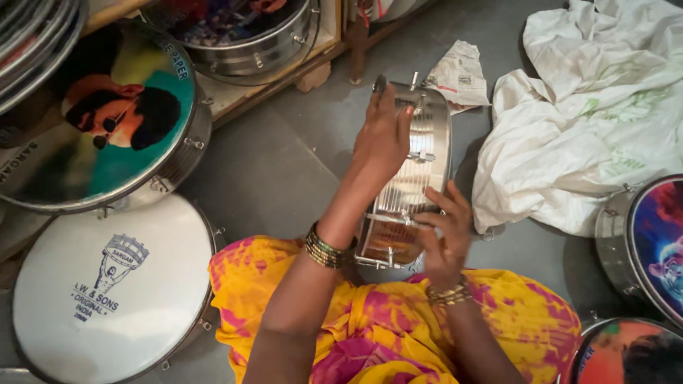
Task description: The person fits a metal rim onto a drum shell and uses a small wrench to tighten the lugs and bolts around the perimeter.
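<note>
Steel drum shell (416,178) held on edge above the lap, between the knees — left hand (383,139) spread flat against its upper rim, fingers together and pressed on the metal. Right hand (445,238) at the lower side, fingers curled about a tuning lug (398,220). Judged step: tensioning hardware — steady bracing needed.

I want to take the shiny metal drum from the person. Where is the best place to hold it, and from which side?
Probably grip the steel drum at its far top rim, coming from the right. It stands on edge; the left hand covers the upper left and the right hand works the tuning rods lower down, so that rim is freest.
</note>
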